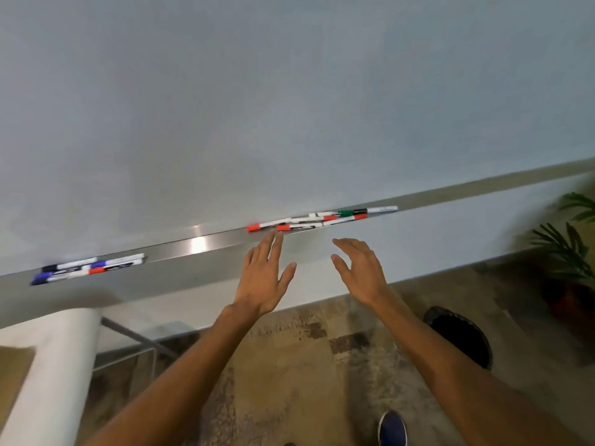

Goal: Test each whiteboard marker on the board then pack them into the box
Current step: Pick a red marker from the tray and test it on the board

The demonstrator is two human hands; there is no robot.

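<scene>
Left hand (262, 278) and right hand (360, 272) both empty, fingers extended; marker cluster (322, 219) on tray (199, 244) at their 12 o'clock.

The broad pale-grey whiteboard (289, 91) filling the upper frame looks smooth, with a dull satin sheen. Below it, the long silver metal tray (199, 244) is brushed and shiny, with a white glare left of centre. The white-barrelled markers with red and green caps (302, 224) at centre look like smooth plastic. The mottled brown carpet (306, 365) at the bottom looks rough and matt.
</scene>
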